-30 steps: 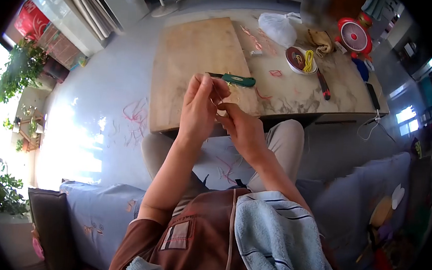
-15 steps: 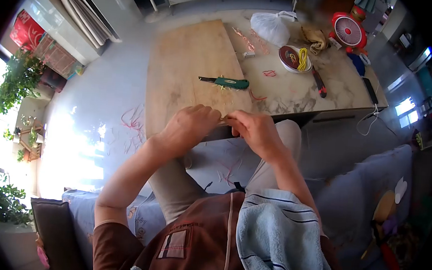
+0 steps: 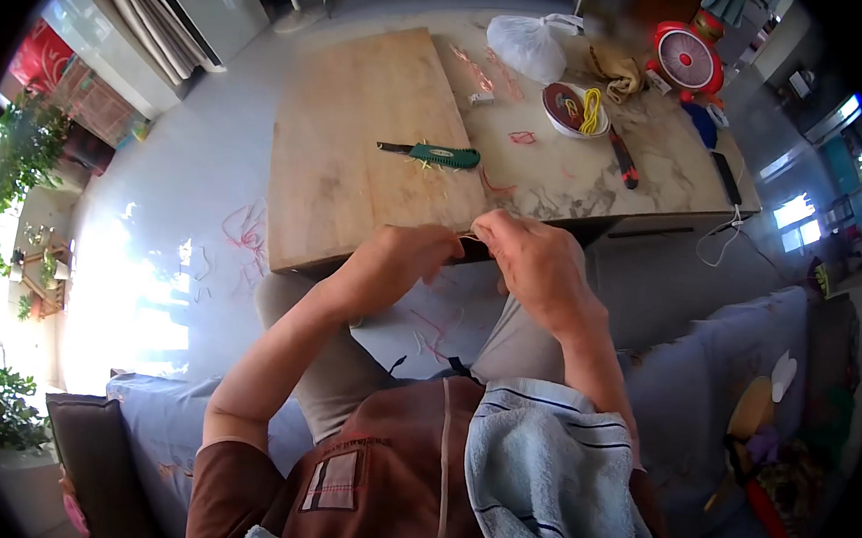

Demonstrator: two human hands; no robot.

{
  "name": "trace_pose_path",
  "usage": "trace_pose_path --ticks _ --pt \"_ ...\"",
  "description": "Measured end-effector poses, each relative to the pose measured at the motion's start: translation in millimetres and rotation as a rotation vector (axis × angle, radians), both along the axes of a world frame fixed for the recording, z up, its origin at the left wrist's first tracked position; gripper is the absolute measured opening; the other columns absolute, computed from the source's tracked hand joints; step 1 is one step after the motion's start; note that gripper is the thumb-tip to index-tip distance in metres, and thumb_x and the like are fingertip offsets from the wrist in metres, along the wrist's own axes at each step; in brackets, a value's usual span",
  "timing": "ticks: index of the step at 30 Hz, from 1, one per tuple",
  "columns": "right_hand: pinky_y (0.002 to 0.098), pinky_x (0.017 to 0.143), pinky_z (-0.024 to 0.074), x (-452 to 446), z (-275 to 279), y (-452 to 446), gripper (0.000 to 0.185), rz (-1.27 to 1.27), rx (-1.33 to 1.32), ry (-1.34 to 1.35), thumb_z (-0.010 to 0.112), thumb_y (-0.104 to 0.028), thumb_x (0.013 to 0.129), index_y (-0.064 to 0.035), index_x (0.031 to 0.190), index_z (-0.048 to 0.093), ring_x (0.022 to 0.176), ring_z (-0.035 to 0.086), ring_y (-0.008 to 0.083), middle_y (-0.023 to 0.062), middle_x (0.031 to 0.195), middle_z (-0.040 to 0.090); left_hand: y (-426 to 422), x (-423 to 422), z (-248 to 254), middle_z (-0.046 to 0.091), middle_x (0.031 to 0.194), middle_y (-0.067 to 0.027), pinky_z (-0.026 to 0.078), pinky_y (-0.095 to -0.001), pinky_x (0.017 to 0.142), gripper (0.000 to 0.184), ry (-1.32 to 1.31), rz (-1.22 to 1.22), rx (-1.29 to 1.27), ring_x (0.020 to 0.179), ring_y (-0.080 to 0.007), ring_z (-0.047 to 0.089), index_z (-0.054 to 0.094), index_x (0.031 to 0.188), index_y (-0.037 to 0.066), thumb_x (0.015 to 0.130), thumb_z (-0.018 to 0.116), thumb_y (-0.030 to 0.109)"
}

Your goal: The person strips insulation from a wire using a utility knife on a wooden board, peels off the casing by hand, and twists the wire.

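Note:
My left hand (image 3: 404, 260) and my right hand (image 3: 532, 259) are close together at the near edge of the wooden board (image 3: 337, 113). A thin strand (image 3: 468, 237) runs between their fingertips, and both hands pinch it. Just beyond them, a green utility knife (image 3: 444, 156) lies on the board with its dark blade toward the left. Small yellowish scraps (image 3: 425, 164) lie around the knife.
On the marble tabletop (image 3: 556, 193) are a white bowl (image 3: 573, 129) with yellow cord, a red-black tool (image 3: 622, 160), a white bag (image 3: 526, 48), copper-coloured strands (image 3: 473, 69), a red fan (image 3: 686, 59) and a phone (image 3: 725, 178). Red scraps (image 3: 246, 231) lie on the floor.
From raised and nearly touching over the board's edge, my hands have come down and moved slightly apart, with the strand between them. The view has shifted, so the table appears further left.

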State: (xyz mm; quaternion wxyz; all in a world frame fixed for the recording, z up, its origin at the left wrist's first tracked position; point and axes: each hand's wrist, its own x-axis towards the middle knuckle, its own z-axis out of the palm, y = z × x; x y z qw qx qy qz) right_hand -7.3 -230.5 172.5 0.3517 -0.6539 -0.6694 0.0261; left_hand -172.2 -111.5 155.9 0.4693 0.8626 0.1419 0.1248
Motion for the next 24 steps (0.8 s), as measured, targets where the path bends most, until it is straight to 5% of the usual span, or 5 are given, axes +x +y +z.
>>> trace_pose_path --ticks 3,15,18,21,24 --pt "0.0339 0.053 0.0446 4.7 -0.2 -3.3 0.007 0.033 -0.038 -0.130 0.059 -0.011 0.082 -0.0064 0.084 0.053 0.060 0.059 0.0254 0.0083 0.067 0.060 -5.7 2.0 -14.3 0.057 0.067 -0.0073 0.046 -0.0290 0.057 0.018 -0.127 0.099 0.279 0.058 -0.0133 0.054 0.059 0.102 0.001 0.086 0.054 0.008" --pt "0.0366 0.044 0.0433 9.6 7.7 -3.3 0.012 0.042 -0.026 -0.217 0.056 -0.020 0.084 -0.0103 0.079 0.051 0.051 0.059 0.0250 0.0074 0.053 0.055 -26.3 8.1 -16.2 0.056 0.066 -0.0081 0.045 -0.0295 0.057 0.011 -0.114 0.234 0.372 0.057 -0.0199 0.056 0.055 0.096 0.004 0.086 0.052 0.008" --pt "0.0354 0.045 0.0440 5.0 10.5 -6.3 0.012 0.012 -0.047 -0.162 0.055 -0.018 0.085 -0.0094 0.078 0.050 0.052 0.059 0.0245 0.0077 0.054 0.056 -32.1 9.1 -11.7 0.054 0.065 -0.0044 0.042 -0.0249 0.053 0.011 -0.035 0.280 0.039 0.054 -0.0138 0.052 0.055 0.091 0.002 0.090 0.048 0.010" --pt "0.0346 0.047 0.0449 -2.5 13.1 -4.3 0.012 -0.054 0.025 -0.129 0.054 -0.016 0.085 -0.0087 0.077 0.050 0.053 0.059 0.0242 0.0078 0.057 0.057 -35.5 12.9 -20.0 0.051 0.064 0.0014 0.035 -0.0196 0.049 0.016 -0.300 0.308 -0.280 0.053 -0.0060 0.044 0.056 0.088 0.002 0.093 0.046 0.014" --pt "0.0340 0.050 0.0459 -25.4 -4.5 -1.8 0.008 -0.183 0.136 -0.191 0.053 -0.014 0.084 -0.0078 0.080 0.052 0.057 0.059 0.0232 0.0073 0.062 0.057 -44.0 20.1 -21.7 0.054 0.072 0.0010 0.039 -0.0197 0.064 0.020 -0.473 0.441 -0.632 0.068 -0.0065 0.047 0.057 0.089 0.001 0.093 0.048 0.018"
